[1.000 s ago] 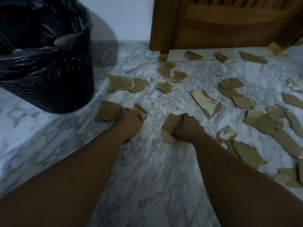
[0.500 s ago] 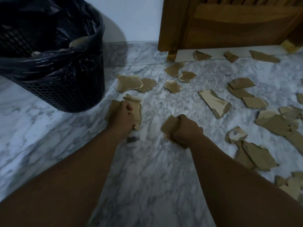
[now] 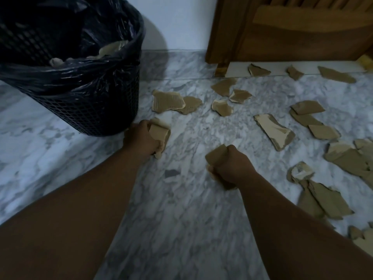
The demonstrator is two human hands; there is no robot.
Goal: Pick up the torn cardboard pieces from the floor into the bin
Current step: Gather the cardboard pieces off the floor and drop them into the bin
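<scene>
The fingers of the left hand [image 3: 141,138] are curled tightly round a folded cardboard piece [image 3: 160,131], which is held just beside the foot of the bin [image 3: 90,118]. The fingers of the right hand [image 3: 232,165] are closed in a fist on a second cardboard piece [image 3: 216,155], low over the marble floor [image 3: 181,219]. Whether further scraps are bunched inside either fist cannot be determined, since both palms are turned away from the camera. Beyond the hands, many loose pieces [image 3: 167,102] are scattered flat across the floor towards the wooden door [image 3: 302,33], and a long torn strip [image 3: 274,132] lies to the right. A few scraps are visible inside the black liner [image 3: 80,77] of the bin. The material is judged to be light and moderately stiff. It bends and creases under a firm grip but is unlikely to break, and its rough torn face should not slip. Flat pieces are best taken at a raised or ragged edge, where a fingertip can be worked underneath. Several may be stacked into one handful. Because the pieces weigh little, they should be released low inside the liner, so that none flutters out.
</scene>
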